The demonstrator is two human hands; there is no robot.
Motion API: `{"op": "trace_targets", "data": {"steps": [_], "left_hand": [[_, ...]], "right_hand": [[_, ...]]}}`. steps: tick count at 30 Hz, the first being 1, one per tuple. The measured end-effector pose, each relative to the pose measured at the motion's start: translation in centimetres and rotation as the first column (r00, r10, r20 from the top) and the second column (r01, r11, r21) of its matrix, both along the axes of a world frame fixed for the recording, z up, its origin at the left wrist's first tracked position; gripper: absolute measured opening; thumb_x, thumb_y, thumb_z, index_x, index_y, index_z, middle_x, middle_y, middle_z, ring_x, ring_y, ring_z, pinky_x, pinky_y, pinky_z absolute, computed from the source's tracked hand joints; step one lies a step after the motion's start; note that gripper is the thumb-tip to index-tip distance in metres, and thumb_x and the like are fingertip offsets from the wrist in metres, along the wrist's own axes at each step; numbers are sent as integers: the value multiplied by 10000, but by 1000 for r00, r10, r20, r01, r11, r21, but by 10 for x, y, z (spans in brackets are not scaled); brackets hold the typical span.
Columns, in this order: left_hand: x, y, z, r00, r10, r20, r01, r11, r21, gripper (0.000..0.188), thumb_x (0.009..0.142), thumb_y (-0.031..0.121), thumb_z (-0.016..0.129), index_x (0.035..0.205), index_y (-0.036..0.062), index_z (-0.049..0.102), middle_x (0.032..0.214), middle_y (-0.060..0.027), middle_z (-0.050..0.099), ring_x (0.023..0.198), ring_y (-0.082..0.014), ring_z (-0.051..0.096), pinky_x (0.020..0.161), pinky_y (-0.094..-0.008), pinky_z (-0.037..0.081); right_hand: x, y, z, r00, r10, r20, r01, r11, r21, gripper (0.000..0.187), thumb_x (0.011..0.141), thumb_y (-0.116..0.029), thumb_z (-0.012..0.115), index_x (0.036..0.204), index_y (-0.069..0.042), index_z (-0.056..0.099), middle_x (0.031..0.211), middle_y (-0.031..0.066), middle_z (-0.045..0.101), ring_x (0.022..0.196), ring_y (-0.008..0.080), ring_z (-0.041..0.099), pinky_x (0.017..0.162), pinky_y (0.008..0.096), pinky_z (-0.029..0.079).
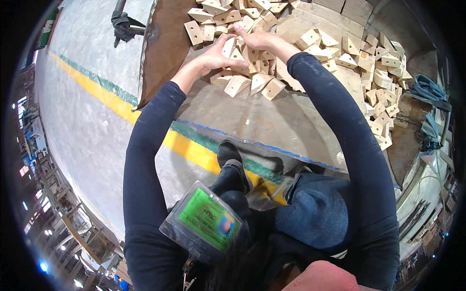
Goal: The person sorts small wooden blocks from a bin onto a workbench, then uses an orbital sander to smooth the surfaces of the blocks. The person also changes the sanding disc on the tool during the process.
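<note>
Pale wooden blocks with slanted ends, many with drilled holes, lie heaped at the top middle. At the heap's left side is my left hand [213,57], curved around a few wooden blocks [228,47], its thumb stretched along their near side. My right hand [258,40] reaches in from the right and closes over a wooden block [251,56] beside them. Its thumb points left toward my left fingertips; its other fingers are mostly hidden by the block and the hand. Several loose blocks [238,85] rest just below both hands.
A second heap of similar blocks [383,68] spreads to the right over cardboard [349,77]. Brown sheeting [242,116] lies under the near heap. On the left, a grey floor [87,131] carries a yellow and green stripe [107,94]. Blue cloth strips [429,89] hang at far right.
</note>
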State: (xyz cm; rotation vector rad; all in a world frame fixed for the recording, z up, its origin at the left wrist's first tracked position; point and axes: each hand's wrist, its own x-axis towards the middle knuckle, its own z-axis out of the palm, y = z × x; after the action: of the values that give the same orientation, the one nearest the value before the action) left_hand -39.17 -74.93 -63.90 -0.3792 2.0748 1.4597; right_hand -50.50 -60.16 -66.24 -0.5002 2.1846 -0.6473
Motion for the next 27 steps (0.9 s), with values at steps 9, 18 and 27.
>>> {"op": "trace_targets", "data": {"steps": [9,18,27], "left_hand": [[4,17,-20,992,-8,-123,-3,996,-87,1217,533,304,921,1453,37,170,1333,-172,445,1257,-244,424,1050,-346,360],[7,15,6,953,265,147,-302,876,376,766,780,156,755,1401,156,307,1293,-77,463,1157,-209,518,906,-436,499],[-29,81,71,987,105,-125,-63,952,299,831,773,210,772,1429,82,279,1294,-119,475,1124,-194,552,848,-338,526]], "right_hand": [[-6,28,20,951,13,308,-3,999,-33,1057,742,-831,366,1378,13,359,1247,281,493,1015,412,603,701,471,591],[43,40,22,690,-235,685,585,738,-336,642,802,-540,645,1284,-145,490,1296,117,483,1161,266,501,916,508,454],[25,121,58,732,-375,569,668,557,-494,597,812,-431,680,1275,-125,458,1165,109,553,1075,219,541,840,425,502]]}}
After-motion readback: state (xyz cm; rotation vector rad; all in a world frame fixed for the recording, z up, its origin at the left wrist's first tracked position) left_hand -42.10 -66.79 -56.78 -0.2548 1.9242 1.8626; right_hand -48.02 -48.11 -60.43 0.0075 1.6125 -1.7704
